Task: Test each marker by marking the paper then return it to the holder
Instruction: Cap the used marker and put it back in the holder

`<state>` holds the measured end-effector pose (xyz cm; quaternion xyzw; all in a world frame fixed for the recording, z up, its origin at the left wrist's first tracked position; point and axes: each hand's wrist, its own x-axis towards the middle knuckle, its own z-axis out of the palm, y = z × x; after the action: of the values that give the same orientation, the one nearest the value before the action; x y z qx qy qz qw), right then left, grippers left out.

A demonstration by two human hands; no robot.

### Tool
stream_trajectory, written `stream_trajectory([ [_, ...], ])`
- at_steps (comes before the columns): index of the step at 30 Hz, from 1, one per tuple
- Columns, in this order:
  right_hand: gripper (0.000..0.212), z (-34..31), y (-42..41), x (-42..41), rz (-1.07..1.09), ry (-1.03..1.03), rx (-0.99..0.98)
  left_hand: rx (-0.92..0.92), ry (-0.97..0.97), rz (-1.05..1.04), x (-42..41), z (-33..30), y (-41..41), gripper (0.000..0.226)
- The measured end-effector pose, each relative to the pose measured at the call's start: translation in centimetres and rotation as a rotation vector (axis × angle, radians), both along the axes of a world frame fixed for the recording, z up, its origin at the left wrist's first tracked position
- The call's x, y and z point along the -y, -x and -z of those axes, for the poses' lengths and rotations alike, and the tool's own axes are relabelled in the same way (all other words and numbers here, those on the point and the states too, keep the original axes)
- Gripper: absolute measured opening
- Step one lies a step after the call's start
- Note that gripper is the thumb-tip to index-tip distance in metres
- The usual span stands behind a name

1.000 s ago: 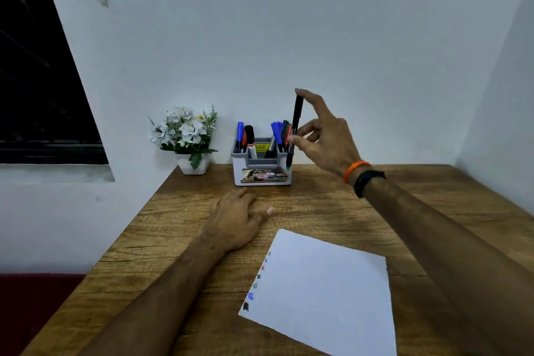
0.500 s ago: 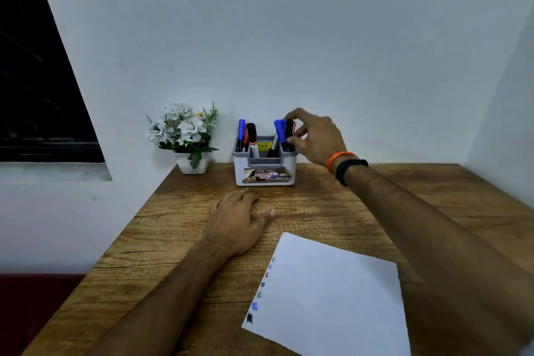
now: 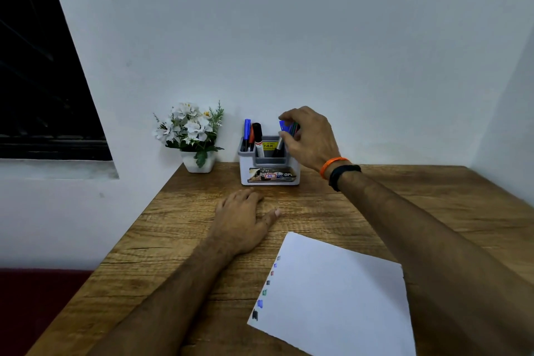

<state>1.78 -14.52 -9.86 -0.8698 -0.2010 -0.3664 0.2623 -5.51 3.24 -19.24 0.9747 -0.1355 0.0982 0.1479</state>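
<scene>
Two hands showing. Resting flat on the brown wood-grain table [image 3: 404, 196], fingers relaxed, holding nothing: left hand [image 3: 242, 225]. Standing near-upright, caps up, in the grey-and-white plastic holder [image 3: 270, 166] by the wall: markers, long axes vertical. Curling over the blue-capped marker cluster [image 3: 284, 127]: right hand [image 3: 309, 139]; gripping or letting go, impossible to tell. Likely choosing the next one; lifting straight up needed, then carrying to the white paper sheet [image 3: 341, 298].

White wall [image 3: 318, 37] behind a wood-grain table [image 3: 179, 211]. Dark window [image 3: 34, 81] at left above a pale sill [image 3: 57, 169]. Dark red floor [image 3: 37, 303] below.
</scene>
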Motion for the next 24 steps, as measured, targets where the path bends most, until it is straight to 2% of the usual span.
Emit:
stream_trajectory([
  [7,0.050,-1.0,0.0,-3.1,-0.032,0.447,-0.082,0.017,0.014,0.008,-0.1,-0.1,0.2,0.068],
  [15,0.047,-1.6,-0.1,-0.6,0.183,0.451,-0.119,0.007,0.016,0.004,0.0,0.0,0.0,0.067],
  [21,0.058,-1.4,0.1,-0.1,0.135,0.431,-0.141,0.001,0.013,-0.004,0.0,0.0,0.1,0.068],
  [24,0.051,-1.0,0.2,-0.5,0.085,0.344,-0.058,-0.006,0.005,-0.006,0.0,-0.2,0.2,0.067],
])
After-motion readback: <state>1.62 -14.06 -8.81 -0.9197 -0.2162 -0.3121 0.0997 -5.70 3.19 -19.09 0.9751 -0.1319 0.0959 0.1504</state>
